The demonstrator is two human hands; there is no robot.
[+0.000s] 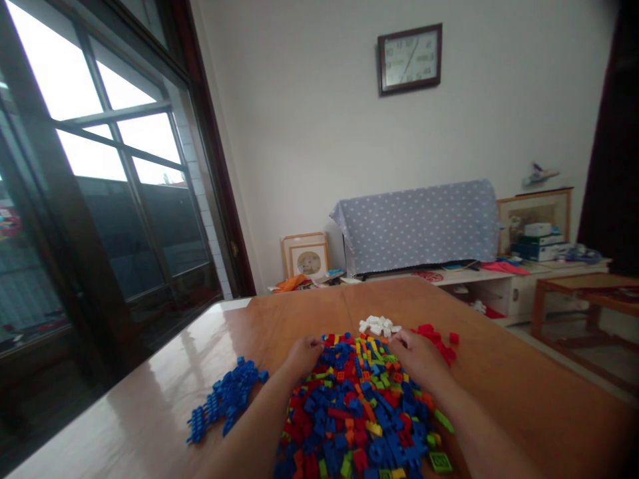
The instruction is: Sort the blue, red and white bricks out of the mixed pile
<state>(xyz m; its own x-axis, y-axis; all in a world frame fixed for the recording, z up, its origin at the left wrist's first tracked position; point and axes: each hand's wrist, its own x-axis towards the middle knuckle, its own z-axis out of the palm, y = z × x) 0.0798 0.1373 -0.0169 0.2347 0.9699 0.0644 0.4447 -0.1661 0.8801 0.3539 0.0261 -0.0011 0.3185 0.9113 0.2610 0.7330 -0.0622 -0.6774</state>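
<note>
A large heap of mixed toy building bricks (349, 406) in blue, red, yellow, green and orange covers the middle of the table. My left hand (304, 354) is at the heap's far left edge, fingers curled together beside red and blue bricks. Across from it, my right hand (418, 351) is at the far right edge, thumb and fingers drawn together close to the white bricks (378, 325). Whatever either hand may pinch is too small to make out. Red bricks (433, 338) lie just behind my right hand. Left of my left forearm is a pile of blue bricks (232, 389).
The glossy wooden table (519, 392) reaches toward a low cabinet (519, 293) with a cloth-covered object (419, 226). A large window (134, 166) is on the left. To the right stands a small wooden table (584, 286). A clock (410, 60) hangs on the wall.
</note>
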